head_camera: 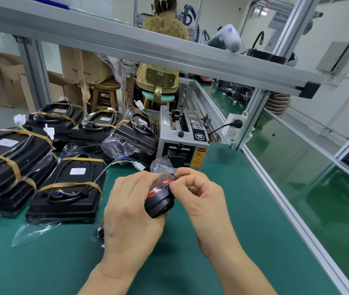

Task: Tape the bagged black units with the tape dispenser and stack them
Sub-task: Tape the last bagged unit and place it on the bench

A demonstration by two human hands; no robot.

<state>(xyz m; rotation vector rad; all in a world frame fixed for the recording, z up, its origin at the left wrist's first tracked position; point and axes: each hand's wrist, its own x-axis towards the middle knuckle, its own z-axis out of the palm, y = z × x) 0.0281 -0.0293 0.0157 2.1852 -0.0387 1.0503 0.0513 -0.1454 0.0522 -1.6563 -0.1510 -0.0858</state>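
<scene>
My left hand (pixel 131 209) grips a small round black unit with a red part (pixel 159 199) in a clear plastic bag, held above the green mat. My right hand (pixel 197 192) pinches the bag's loose end at the top of that unit, fingers curled. Just behind stands the grey tape dispenser (pixel 182 141), its outlet facing me. To the left lie several flat black units (pixel 67 192) bound with brown tape and coiled cables, some stacked two high (pixel 10 162).
An aluminium frame rail (pixel 275 188) edges the mat on the right, with a green conveyor beyond. A power strip (pixel 234 126) sits behind the dispenser. A person sits with their back to me at the far bench. Cardboard boxes and a wooden stool (pixel 105 92) stand behind left.
</scene>
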